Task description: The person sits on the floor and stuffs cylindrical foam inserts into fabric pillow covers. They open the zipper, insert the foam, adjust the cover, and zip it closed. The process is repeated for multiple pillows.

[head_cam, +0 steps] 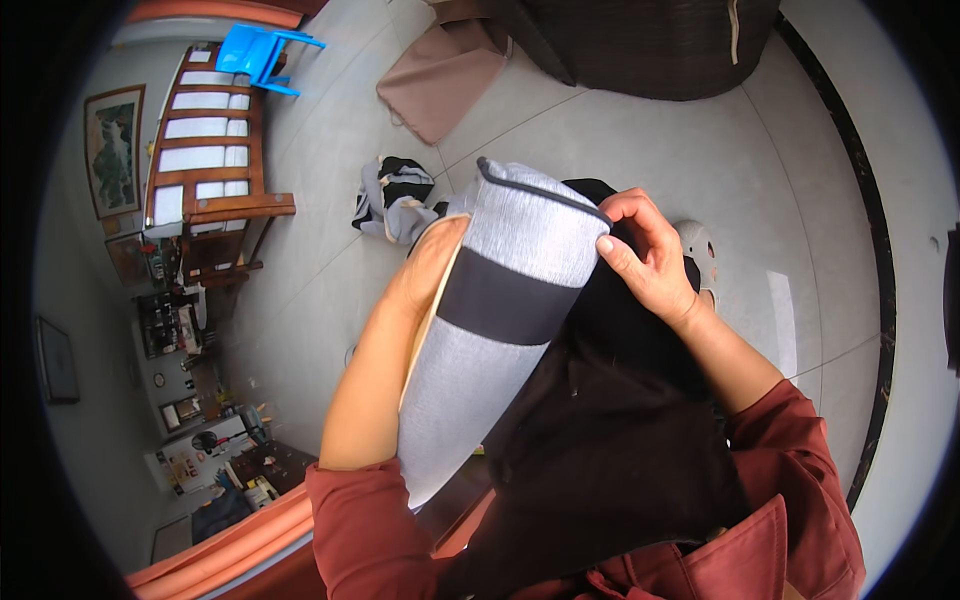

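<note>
A grey fabric cover [480, 375] with a black band and dark piping along its far end is held up in front of me. My left hand [439, 244] reaches inside it through a side opening with a cream-coloured edge; the fabric hides its fingers. At the far right corner, the thumb and forefinger of my right hand [645, 259] pinch the cover by the end of the piping. Black cloth [600, 420] lies over my lap beneath the cover.
Crumpled grey-and-black fabric [394, 195] lies on the tiled floor [315, 187] just beyond. Farther off are a brown cloth piece [442, 82] and a large dark sack-like object [645, 45]. A wooden bench [202, 199] with pale cushions stands left, near a blue plastic chair [247, 56].
</note>
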A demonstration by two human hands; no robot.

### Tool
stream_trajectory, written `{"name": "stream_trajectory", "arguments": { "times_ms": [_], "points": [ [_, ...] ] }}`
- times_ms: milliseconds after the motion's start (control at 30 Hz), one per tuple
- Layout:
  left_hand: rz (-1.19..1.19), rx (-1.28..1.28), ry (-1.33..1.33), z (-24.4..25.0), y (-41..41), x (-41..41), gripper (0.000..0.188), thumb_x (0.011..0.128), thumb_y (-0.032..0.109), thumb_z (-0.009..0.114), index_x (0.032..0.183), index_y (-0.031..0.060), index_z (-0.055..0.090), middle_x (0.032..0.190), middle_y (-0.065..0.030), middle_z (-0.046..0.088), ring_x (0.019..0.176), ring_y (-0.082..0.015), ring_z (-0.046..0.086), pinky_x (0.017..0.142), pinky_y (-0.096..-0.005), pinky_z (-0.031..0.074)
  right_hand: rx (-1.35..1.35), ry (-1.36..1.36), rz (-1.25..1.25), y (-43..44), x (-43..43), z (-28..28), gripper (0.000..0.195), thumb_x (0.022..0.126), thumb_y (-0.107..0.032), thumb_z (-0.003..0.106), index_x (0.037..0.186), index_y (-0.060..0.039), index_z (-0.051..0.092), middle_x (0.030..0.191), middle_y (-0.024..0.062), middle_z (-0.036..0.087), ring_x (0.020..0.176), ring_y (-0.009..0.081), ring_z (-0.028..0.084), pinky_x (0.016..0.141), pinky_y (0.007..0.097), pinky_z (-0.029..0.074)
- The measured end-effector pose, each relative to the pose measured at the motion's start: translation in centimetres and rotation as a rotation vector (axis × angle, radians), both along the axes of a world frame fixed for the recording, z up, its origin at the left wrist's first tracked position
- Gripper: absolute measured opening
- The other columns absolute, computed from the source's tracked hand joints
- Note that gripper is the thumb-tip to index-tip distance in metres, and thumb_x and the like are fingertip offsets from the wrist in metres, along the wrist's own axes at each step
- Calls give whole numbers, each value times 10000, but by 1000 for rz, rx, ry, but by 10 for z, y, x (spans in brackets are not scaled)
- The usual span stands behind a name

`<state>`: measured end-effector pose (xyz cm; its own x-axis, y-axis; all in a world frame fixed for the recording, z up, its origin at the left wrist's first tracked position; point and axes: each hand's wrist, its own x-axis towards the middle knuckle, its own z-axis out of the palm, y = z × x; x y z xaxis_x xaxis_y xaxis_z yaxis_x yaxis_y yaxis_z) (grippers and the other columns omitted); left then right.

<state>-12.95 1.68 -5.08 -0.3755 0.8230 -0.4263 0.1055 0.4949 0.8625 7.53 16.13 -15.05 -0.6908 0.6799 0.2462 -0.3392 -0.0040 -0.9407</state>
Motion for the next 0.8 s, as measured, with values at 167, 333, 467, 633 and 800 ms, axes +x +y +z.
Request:
{"name": "stream_trajectory", "arguments": {
  "times_ms": [167,333,467,633,800],
  "points": [
    [28,-118,157,-3,-11,33,419,1007,268,403,1195,-84,530,1114,-181,624,1057,-226,572,947,-306,415,-20,0,112,12,10,-2,236,783,-142,708,861,-41,510,890,52,497,863,178,490,820,286,400],
    [-358,-197,309,24,32,38,334,991,147,393,1193,-65,553,1181,-139,611,1076,-191,559,937,-298,428,89,-19,30,21,33,3,249,763,-85,736,863,-37,513,897,62,503,857,190,503,819,297,416],
    [-366,-153,210,11,58,39,317,968,179,440,1138,-42,591,1138,-183,621,1024,-237,594,892,-309,455,117,-71,1,22,39,8,249,777,-112,738,886,-25,532,900,78,532,855,209,525,805,306,432],
    [-359,-166,113,5,64,45,317,965,187,440,1126,-37,597,1106,-181,624,997,-236,598,874,-312,457,156,-63,12,28,46,2,256,770,-111,746,882,-23,534,896,83,542,848,222,533,791,319,440],
    [-380,-169,130,6,60,49,317,962,195,439,1113,-31,603,1074,-179,627,970,-235,601,855,-316,460,226,-41,97,42,44,2,268,747,-107,760,869,-33,534,889,71,543,841,231,528,779,329,438]
  ]
}}
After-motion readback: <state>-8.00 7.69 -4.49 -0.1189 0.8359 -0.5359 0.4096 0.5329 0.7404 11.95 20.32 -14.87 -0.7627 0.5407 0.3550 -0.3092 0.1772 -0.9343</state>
